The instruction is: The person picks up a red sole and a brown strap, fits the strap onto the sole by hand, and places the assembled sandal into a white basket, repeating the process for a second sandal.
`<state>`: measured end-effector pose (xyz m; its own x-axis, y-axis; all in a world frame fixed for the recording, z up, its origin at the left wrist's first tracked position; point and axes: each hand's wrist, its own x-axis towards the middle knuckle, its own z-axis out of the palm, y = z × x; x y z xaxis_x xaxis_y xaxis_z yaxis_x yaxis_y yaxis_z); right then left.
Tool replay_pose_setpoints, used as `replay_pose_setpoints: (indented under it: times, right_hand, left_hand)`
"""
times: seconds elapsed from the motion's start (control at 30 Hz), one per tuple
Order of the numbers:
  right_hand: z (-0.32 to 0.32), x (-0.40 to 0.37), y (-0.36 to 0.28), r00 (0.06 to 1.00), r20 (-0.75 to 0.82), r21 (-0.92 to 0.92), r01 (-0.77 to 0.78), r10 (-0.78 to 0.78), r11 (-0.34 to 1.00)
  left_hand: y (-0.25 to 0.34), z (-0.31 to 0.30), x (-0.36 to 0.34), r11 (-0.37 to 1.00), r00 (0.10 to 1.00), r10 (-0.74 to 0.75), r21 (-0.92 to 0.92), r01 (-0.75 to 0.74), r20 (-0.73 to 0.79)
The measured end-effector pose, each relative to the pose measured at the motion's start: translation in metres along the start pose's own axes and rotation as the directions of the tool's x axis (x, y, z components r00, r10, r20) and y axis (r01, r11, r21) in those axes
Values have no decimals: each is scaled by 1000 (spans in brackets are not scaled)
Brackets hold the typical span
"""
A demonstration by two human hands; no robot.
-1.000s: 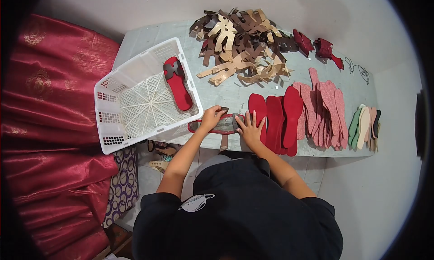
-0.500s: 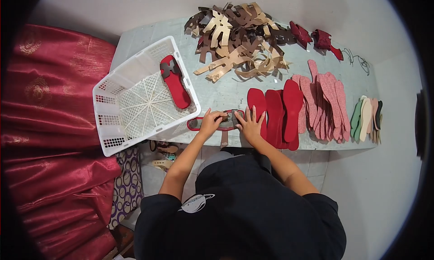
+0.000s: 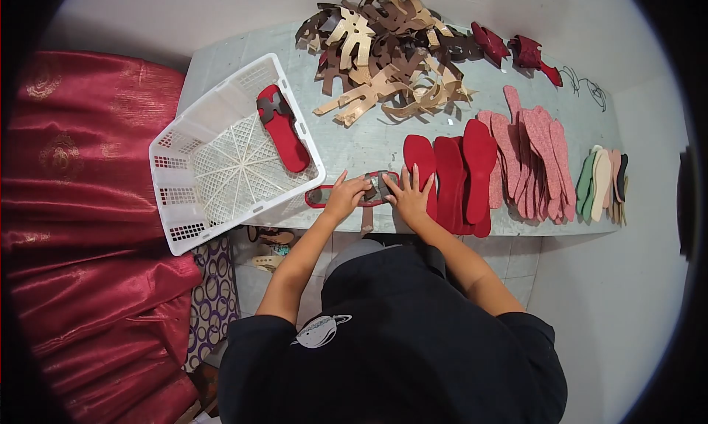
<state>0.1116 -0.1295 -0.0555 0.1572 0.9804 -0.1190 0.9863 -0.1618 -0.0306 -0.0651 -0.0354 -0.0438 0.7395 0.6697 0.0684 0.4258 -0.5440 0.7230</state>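
A red-edged sole [image 3: 317, 196] with a grey underside lies flat near the table's front edge, brown strap ends folded over its right part. My left hand [image 3: 345, 195] rests on the middle of it, fingers bent over the strap and partly hidden; whether they grip it is unclear. My right hand [image 3: 411, 197] lies spread, fingers apart, its left fingers at the sole's right end and the others over a red insole [image 3: 419, 153]. More red insoles [image 3: 479, 158] stand in a row just to the right.
A white basket [image 3: 310, 172] at the left holds a red sandal [image 3: 284, 136]. Brown and beige straps [image 3: 391, 55] are heaped at the back. Pink soles [image 3: 542, 158] and green and cream soles [image 3: 599, 181] lie right; dark red straps [image 3: 526, 53] lie behind.
The view has shifted slightly. My right hand has drawn back a little toward the sole's right end, and more of the folded strap shows between my hands.
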Motion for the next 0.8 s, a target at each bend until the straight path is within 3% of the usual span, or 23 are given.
replay_pose_setpoints:
  times: [0.2,0.27,0.37,0.5,0.57,0.67,0.8]
  right_hand:
    - [0,-1,2,1000,-1,20,9,-8,1000]
    - [1,0,3,998,-56,6,26,-26,1000]
    - [-2,0,2,1000,10,11,11,-11,1000]
    - [-1,-1,3,1000,-6,10,19,-19,1000]
    - [0,-1,3,999,-22,-5,28,-28,1000]
    - [3,0,5,997,-68,3,49,-49,999]
    - [3,0,5,997,-54,-2,46,-46,999]
  left_hand:
    - [-9,0,0,962,977,210,172,-212,27]
    - [-11,-2,2,922,953,273,248,-298,130]
    - [-8,-10,1,922,937,303,194,-335,175]
    - [-14,-22,-5,911,900,331,152,-383,285]
    - [-12,-32,-7,900,826,309,136,-415,471]
    - [-14,-32,-9,887,787,258,185,-422,560]
    - [-13,-26,-12,876,805,235,240,-418,546]
